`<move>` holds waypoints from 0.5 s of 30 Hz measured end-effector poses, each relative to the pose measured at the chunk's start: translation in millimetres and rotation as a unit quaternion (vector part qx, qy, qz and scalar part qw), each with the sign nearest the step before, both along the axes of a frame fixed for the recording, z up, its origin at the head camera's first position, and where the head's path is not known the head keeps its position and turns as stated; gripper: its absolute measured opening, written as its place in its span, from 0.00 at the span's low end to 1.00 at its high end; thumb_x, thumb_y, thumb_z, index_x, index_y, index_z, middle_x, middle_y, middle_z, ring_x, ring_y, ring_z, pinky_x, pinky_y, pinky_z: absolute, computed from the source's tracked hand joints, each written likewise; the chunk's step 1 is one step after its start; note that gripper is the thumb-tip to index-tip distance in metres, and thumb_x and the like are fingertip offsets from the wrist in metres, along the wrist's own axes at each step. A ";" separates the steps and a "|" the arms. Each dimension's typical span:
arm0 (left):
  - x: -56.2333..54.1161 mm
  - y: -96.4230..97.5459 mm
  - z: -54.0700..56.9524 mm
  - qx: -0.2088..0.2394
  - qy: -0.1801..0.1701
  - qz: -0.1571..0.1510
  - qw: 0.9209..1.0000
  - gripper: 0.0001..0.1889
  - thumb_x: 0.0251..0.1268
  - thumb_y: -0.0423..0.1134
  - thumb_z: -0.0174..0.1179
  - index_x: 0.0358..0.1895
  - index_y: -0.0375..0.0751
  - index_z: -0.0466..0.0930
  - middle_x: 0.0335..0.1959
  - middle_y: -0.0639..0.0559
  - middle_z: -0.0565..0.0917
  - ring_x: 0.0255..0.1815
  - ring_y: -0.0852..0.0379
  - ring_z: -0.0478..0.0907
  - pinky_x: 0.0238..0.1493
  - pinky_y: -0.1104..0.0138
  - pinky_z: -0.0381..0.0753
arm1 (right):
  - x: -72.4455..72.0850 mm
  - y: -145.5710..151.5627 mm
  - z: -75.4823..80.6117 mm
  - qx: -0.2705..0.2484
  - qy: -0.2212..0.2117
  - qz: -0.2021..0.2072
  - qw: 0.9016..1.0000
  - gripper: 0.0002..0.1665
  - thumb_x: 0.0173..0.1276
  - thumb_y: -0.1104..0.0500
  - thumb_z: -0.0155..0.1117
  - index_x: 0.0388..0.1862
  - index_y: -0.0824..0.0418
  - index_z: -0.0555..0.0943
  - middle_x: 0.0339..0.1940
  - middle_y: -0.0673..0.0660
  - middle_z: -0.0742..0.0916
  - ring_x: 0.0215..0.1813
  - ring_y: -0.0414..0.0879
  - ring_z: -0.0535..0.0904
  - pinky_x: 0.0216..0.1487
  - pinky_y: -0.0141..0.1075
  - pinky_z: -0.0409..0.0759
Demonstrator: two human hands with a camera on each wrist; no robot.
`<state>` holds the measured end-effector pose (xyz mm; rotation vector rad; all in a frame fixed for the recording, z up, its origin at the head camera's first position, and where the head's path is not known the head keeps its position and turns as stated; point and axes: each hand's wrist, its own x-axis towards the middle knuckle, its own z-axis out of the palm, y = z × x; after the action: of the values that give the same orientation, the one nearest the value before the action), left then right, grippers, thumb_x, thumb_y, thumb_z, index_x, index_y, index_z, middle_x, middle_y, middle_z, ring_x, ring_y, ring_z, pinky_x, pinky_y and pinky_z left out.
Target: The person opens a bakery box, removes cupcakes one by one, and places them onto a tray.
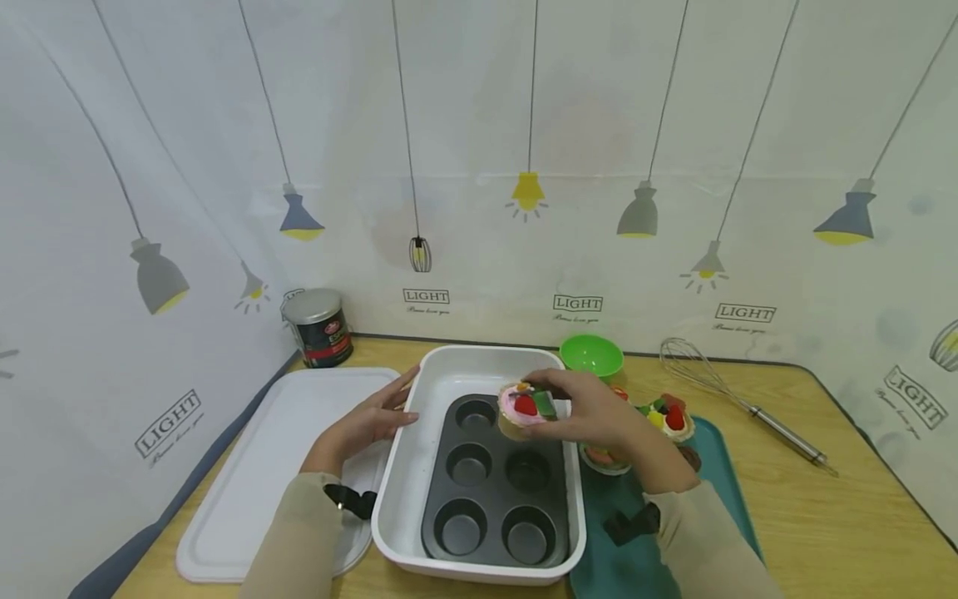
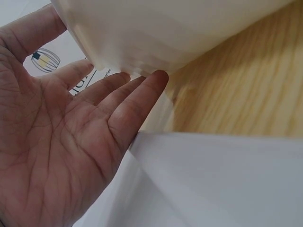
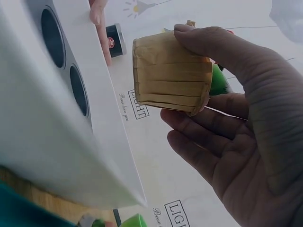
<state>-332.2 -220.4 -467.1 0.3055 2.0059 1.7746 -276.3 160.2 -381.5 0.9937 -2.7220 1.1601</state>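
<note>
My right hand (image 1: 591,408) pinches a toy cupcake (image 1: 512,423) between thumb and fingers, above the upper right part of a dark muffin tin (image 1: 497,487). The cupcake has pink topping, a red berry and a green piece; its ribbed tan side (image 3: 173,71) fills the right wrist view. Several cups of the tin show, with nothing in them. The tin lies inside a deep white container (image 1: 400,499). My left hand (image 1: 367,424) holds that container's left edge, thumb at the rim and fingertips (image 2: 158,78) against its outer wall.
A white lid (image 1: 262,466) lies at left, with a dark can (image 1: 322,333) behind it. At right, a teal tray (image 1: 722,466) bears several toy pastries (image 1: 674,420), partly hidden by my right arm. A green bowl (image 1: 591,356) and a whisk (image 1: 748,403) lie toward the back.
</note>
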 end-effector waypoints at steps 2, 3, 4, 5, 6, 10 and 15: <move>0.2 -1.0 -0.3 0.001 0.001 0.000 1.000 0.47 0.62 0.42 0.66 0.80 0.71 0.50 0.81 0.46 0.55 0.71 0.41 0.69 0.63 0.48 0.76 | 2.8 3.0 -1.5 0.001 -0.005 -0.002 1.000 0.40 0.53 0.41 0.81 0.64 0.50 0.78 0.56 0.43 0.84 0.62 0.46 0.79 0.63 0.46 0.78; 0.4 -1.5 -0.6 0.001 0.001 0.000 1.000 0.47 0.62 0.42 0.66 0.80 0.71 0.50 0.81 0.46 0.54 0.71 0.41 0.69 0.62 0.48 0.76 | 4.1 4.7 -2.5 0.003 -0.008 -0.005 1.000 0.40 0.53 0.41 0.81 0.64 0.50 0.78 0.56 0.43 0.84 0.62 0.46 0.79 0.63 0.46 0.78; 0.5 -2.0 -1.0 0.001 0.002 0.000 1.000 0.47 0.62 0.41 0.66 0.80 0.70 0.50 0.81 0.46 0.54 0.71 0.41 0.69 0.62 0.48 0.76 | 6.0 6.4 -3.0 0.005 -0.009 -0.006 1.000 0.41 0.53 0.41 0.80 0.64 0.50 0.78 0.56 0.43 0.84 0.62 0.47 0.79 0.63 0.47 0.77; 0.8 -2.1 -1.2 0.001 0.000 0.002 1.000 0.47 0.62 0.41 0.66 0.80 0.71 0.50 0.81 0.47 0.54 0.71 0.41 0.69 0.62 0.49 0.76 | 8.1 8.0 -3.1 0.009 -0.008 -0.006 1.000 0.41 0.53 0.41 0.80 0.65 0.50 0.78 0.57 0.44 0.84 0.62 0.48 0.79 0.63 0.48 0.77; 1.1 -2.2 -1.4 0.000 0.000 0.002 1.000 0.47 0.62 0.41 0.66 0.80 0.71 0.50 0.81 0.47 0.54 0.71 0.41 0.69 0.63 0.48 0.75 | 10.4 10.0 -3.3 0.014 -0.007 -0.007 1.000 0.41 0.54 0.40 0.80 0.65 0.51 0.78 0.57 0.45 0.84 0.62 0.48 0.79 0.63 0.49 0.77; 1.7 -1.6 -1.7 -0.002 -0.002 0.004 1.000 0.46 0.62 0.42 0.66 0.80 0.72 0.50 0.81 0.47 0.54 0.72 0.41 0.68 0.65 0.46 0.73 | 19.8 18.3 -4.8 0.039 -0.003 -0.012 0.999 0.42 0.54 0.38 0.79 0.65 0.51 0.78 0.57 0.46 0.84 0.60 0.48 0.80 0.61 0.52 0.78; 1.1 0.3 -1.1 -0.006 -0.003 0.009 1.000 0.45 0.64 0.41 0.64 0.80 0.73 0.51 0.81 0.48 0.54 0.72 0.41 0.68 0.65 0.46 0.73 | 28.4 34.8 -8.7 0.038 -0.005 -0.009 0.999 0.41 0.54 0.38 0.79 0.65 0.49 0.77 0.58 0.43 0.83 0.61 0.46 0.79 0.63 0.52 0.77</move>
<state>-331.1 -220.1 -468.2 0.2785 2.0209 1.7717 -247.9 195.0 -390.2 0.9709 -2.7956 1.0702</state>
